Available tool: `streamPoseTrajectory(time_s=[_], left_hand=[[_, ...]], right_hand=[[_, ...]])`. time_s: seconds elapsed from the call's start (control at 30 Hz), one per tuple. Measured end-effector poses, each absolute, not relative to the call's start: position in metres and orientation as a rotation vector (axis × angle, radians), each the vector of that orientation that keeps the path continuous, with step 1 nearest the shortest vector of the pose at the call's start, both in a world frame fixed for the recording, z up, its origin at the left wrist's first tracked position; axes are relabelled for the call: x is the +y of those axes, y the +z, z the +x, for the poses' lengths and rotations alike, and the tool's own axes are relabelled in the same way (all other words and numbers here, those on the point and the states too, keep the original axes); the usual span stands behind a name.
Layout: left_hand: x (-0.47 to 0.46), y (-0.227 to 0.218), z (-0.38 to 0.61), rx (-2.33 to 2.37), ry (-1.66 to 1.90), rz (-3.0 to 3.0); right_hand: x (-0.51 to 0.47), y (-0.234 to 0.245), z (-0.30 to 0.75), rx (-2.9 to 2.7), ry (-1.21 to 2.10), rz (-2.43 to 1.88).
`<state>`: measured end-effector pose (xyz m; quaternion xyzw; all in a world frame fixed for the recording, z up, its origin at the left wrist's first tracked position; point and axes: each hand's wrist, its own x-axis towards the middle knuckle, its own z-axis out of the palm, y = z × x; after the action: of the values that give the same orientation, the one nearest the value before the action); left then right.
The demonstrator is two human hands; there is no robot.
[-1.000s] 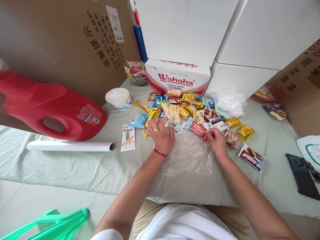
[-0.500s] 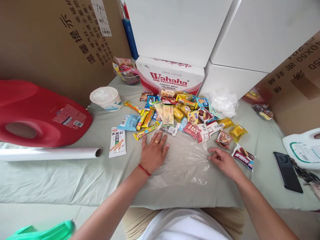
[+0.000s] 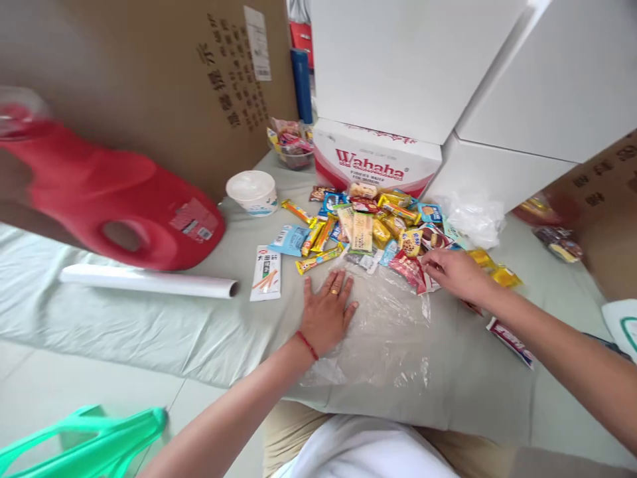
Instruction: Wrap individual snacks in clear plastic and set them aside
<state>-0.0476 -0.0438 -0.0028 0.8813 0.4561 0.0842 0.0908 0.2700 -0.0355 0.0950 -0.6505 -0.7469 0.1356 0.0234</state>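
Observation:
My left hand [image 3: 328, 312] lies flat with fingers spread on the left part of a clear plastic bag [image 3: 383, 338], which is spread over the cloth. Over the right side of the snack heap, my right hand [image 3: 455, 273] has its thumb and fingers closed at the right end of a red snack packet [image 3: 407, 267]. The hand hides part of that packet. Beyond my left fingertips are yellow-wrapped bars [image 3: 318, 259], a blue packet [image 3: 288, 239] and pale cracker packs [image 3: 362, 232]. A white packet with sticks printed on it [image 3: 265, 273] lies to the left.
At the left are a red jug [image 3: 149, 192], a white roll [image 3: 149, 281] and a paper tub [image 3: 252, 192]. A Wahaha carton [image 3: 373, 159] stands behind the heap, with a crumpled clear bag [image 3: 475, 219] on its right. A purple-and-white snack [image 3: 510, 342] lies beneath my right forearm.
My right hand has moved from the bag's right edge up to the red snack packet, its fingers closing there. My left hand stays flat on the bag. The view has turned left.

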Motion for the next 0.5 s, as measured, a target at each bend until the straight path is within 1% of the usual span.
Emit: streamPoseTrajectory(time_s=[0.07, 0.13, 0.23, 0.33, 0.5], left_hand=[[-0.043, -0.002, -0.055, 1.310, 0.250, 2.622], [-0.041, -0.003, -0.061, 1.279, 0.277, 2.611], [-0.038, -0.004, -0.066, 1.271, 0.325, 2.590], [-0.037, -0.005, -0.066, 1.251, 0.353, 2.584], [-0.038, -0.006, -0.067, 1.231, 0.360, 2.567]], right_hand=[[-0.001, 0.106, 0.245, -2.527, 0.326, -1.959], [0.028, 0.112, 0.214, -2.583, 0.222, -2.001], [0.057, 0.107, 0.168, -2.319, 0.080, -2.250], [0.068, 0.086, 0.138, -2.093, 0.132, -2.436], [0.064, 0.059, 0.142, -1.983, 0.208, -2.432]])
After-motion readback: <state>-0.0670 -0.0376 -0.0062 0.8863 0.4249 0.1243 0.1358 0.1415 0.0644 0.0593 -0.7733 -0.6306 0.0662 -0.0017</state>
